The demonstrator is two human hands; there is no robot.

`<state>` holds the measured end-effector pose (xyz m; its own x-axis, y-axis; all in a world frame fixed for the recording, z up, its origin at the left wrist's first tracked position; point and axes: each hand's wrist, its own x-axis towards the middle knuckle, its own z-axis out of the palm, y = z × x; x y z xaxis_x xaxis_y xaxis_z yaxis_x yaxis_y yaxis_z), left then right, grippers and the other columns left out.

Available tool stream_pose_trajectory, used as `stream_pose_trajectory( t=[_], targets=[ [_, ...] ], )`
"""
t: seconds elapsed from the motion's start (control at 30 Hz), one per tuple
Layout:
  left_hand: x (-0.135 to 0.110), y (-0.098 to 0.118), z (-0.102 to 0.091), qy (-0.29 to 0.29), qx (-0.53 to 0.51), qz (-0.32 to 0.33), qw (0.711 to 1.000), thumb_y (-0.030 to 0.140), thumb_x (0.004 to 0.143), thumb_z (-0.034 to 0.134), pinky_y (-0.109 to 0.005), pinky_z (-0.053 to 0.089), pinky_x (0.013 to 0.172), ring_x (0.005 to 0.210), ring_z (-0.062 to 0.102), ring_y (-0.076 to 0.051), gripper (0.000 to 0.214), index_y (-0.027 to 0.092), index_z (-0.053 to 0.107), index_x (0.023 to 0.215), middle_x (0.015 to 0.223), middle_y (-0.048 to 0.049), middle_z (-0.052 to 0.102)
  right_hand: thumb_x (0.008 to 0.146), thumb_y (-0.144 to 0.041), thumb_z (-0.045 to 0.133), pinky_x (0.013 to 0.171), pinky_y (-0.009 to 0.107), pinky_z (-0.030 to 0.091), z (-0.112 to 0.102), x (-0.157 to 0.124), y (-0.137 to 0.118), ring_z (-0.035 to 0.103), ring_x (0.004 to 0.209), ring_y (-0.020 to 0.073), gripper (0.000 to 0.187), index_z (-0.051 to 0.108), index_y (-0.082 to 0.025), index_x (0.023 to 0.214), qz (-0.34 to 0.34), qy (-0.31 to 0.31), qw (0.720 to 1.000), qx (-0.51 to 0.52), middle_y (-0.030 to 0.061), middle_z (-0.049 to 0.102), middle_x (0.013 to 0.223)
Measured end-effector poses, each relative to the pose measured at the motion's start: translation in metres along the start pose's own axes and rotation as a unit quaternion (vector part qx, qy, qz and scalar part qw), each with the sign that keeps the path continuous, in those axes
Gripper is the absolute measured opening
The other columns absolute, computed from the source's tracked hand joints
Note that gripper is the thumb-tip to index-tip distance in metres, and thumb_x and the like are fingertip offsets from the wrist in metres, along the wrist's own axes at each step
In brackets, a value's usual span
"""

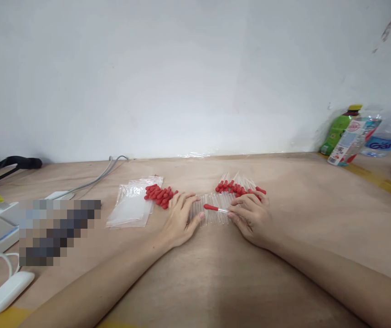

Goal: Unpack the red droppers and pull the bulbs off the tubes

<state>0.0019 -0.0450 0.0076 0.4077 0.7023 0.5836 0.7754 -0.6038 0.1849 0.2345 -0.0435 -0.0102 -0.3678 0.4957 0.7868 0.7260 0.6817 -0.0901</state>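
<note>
My left hand [181,217] lies on the wooden table [216,273], fingers stretched flat against the left end of a row of clear glass tubes [212,215]. My right hand [250,214] pinches a dropper with a red bulb [215,208] that points left across the tubes. A heap of loose red rubber bulbs [159,196] sits just behind my left hand. Behind my right hand lies a pile of finished droppers with red bulbs [238,186].
Clear plastic zip bags [132,207] lie left of the bulbs. Cables, white devices [6,294] and a blurred patch fill the left side. Three bottles [356,134] lean at the back right by the white wall. Yellow tape runs along the right side of the table.
</note>
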Motion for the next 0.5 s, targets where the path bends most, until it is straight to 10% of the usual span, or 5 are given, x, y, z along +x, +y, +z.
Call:
stream_pose_trajectory(
  t=[0.5],
  targets=[
    [0.000, 0.008, 0.003, 0.004, -0.005, 0.168, 0.986, 0.028, 0.086, 0.048, -0.034, 0.036, 0.084, 0.089, 0.056, -0.015, 0.015, 0.020, 0.061, 0.089, 0.087, -0.0014, 0.068, 0.084, -0.028, 0.050, 0.099, 0.045, 0.024, 0.006, 0.003, -0.017, 0.057, 0.088, 0.0139, 0.016, 0.063, -0.024, 0.095, -0.083, -0.049, 0.993, 0.068, -0.0005, 0.067, 0.084]
  ],
)
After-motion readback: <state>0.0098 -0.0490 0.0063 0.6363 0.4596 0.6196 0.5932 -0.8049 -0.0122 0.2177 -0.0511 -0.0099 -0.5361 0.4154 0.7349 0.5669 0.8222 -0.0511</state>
